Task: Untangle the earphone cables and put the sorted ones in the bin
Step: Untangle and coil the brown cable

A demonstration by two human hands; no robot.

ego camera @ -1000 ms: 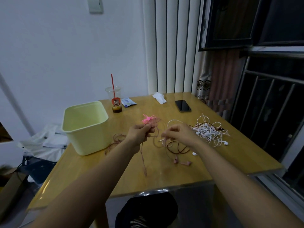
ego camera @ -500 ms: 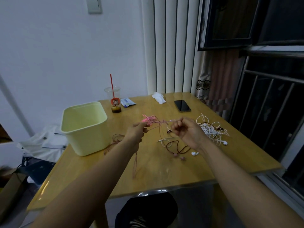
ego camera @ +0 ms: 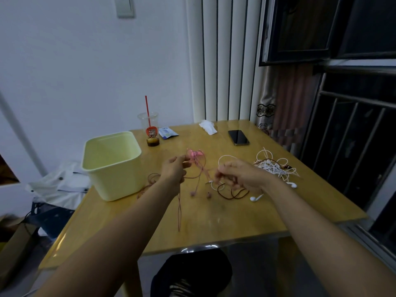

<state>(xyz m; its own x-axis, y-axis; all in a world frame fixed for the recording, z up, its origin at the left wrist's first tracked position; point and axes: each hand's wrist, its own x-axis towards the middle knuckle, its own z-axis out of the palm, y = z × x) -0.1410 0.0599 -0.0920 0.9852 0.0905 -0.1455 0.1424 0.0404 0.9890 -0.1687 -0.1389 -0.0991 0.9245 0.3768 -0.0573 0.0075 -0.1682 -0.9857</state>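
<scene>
- Pinched between thumb and fingers of the left hand (ego camera: pixel 174 171), the thin pink earphone cable (ego camera: pixel 201 168) hangs in loose loops just right of the pale yellow plastic bin (ego camera: pixel 115 181), above the wooden table (ego camera: pixel 214 221).
- I read the right hand (ego camera: pixel 240 176), farther right of the bin, as curled onto one pink strand stretched across from the left hand. The contact is small in view, so I treat this as probable.
- Fault 1: knot tightening. Cause: drawing the hands apart while a loop is caught at the bunched end.
- Fault 2: re-tangling. Cause: the dark brown cord (ego camera: pixel 233 192) lies directly under the right hand. Lowered pink loops could snag it, or the white earphone tangle (ego camera: pixel 276 168) farthest right of the bin.
- Fault 3: slip. Cause: a light fingertip pinch on so thin a strand. The cable would then drop back onto the pile.
- Fault 4: missed deposit. Cause: the trailing tail may catch on the bin's rim during transfer.
- I see no cable inside the bin.
</scene>
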